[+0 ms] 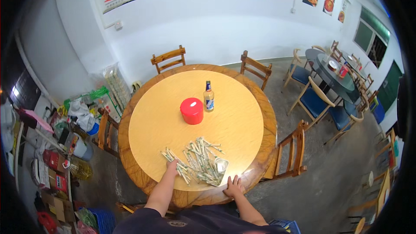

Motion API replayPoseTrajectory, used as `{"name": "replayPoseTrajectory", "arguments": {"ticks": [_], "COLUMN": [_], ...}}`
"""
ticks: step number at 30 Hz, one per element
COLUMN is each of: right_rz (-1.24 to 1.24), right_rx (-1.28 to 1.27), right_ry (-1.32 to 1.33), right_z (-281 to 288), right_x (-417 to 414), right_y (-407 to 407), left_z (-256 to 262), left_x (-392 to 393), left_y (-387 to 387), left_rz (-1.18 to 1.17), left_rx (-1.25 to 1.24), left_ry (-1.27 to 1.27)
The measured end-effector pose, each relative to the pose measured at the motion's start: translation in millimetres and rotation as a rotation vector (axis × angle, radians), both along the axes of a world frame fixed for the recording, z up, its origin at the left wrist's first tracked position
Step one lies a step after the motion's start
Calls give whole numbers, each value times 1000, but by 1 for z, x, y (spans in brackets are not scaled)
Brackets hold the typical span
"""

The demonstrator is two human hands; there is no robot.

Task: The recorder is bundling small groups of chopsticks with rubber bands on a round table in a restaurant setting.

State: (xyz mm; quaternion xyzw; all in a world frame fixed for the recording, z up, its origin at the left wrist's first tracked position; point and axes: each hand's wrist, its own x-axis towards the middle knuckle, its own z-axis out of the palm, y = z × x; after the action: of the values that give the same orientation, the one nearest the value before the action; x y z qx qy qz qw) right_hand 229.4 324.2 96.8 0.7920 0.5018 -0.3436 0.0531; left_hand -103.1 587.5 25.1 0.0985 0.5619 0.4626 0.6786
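Note:
My left hand point(172, 168) grips a bunch of thin sticks point(182, 174), apparently wrapped disposable chopsticks, close to the near side of the round table. Just right of it lies a loose heap of similar wrapped sticks point(202, 159), pointing in many directions. A small shiny container point(222, 165) shows at the heap's right side, partly covered by sticks. My right hand point(234, 187) rests with spread fingers on the table's near edge, below that container, holding nothing. Farther in stand a red round plastic canister point(191, 111) and a glass bottle point(209, 97) with a blue label.
The yellow round tabletop point(156, 110) sits on a wider brown marbled table point(125, 133). Wooden chairs surround it, one close at the right point(292, 151). Shelves with bags, boxes and an oil jug point(80, 168) line the left. More tables point(334, 71) stand at the far right.

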Motion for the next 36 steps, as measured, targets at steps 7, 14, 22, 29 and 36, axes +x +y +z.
{"name": "replayPoseTrajectory", "arguments": {"ticks": [7, 14, 22, 29, 36], "right_rz": [172, 303, 43, -174, -20], "right_rx": [-12, 155, 161, 249, 365], "right_ry": [186, 642, 823, 968, 1058], "right_z": [-6, -72, -45, 56, 129], "right_x": [42, 119, 158, 162, 142], "right_y": [-21, -25, 4, 32, 46], "left_z": [39, 77, 99, 154, 213], "left_x": [37, 13, 43, 142, 159], "left_y": [-24, -81, -208, -310, -297], "left_rz": [55, 369, 485, 406, 341], "left_rx": [97, 126, 30, -109, 75], "left_ry": [253, 40, -129, -204, 28]}}
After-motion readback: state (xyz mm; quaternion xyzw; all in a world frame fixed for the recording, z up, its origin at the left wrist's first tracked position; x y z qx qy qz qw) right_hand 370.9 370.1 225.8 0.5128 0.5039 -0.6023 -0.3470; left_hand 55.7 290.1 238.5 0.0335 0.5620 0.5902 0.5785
